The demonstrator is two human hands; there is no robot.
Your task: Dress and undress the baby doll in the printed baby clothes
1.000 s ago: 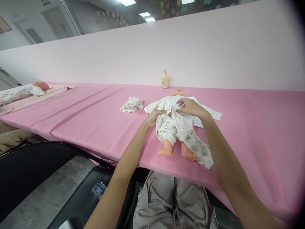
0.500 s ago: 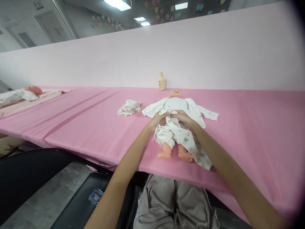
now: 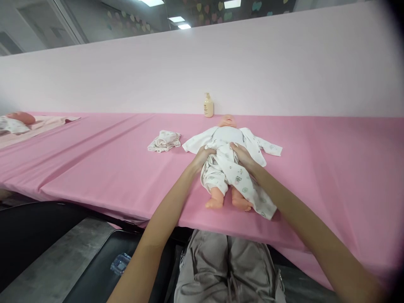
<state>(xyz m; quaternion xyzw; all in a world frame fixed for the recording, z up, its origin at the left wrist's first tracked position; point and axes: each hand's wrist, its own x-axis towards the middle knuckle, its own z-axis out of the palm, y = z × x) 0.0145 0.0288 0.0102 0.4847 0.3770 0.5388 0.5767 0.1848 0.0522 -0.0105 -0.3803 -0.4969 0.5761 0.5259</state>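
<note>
A baby doll lies on its back, head toward the wall and bare feet toward me. It wears a white jacket, spread open at the sides, over a pale top. White patterned baby trousers are bunched at its waist. One trouser leg is around the doll's leg on the left; the other drapes loosely to the right, over the other leg. My left hand is closed on the waist cloth at the left, fingers partly hidden. At the right side of the waist, my right hand grips the cloth, thumb on top.
A folded patterned cloth lies left of the doll on the pink table cover. A pump bottle stands by the white wall. Far left, another doll lies on a pale cloth. A black chair holds a clear blue object.
My hands have moved apart, from close together at the middle of the trousers' waist to its two sides. The view has shifted slightly to the right.
</note>
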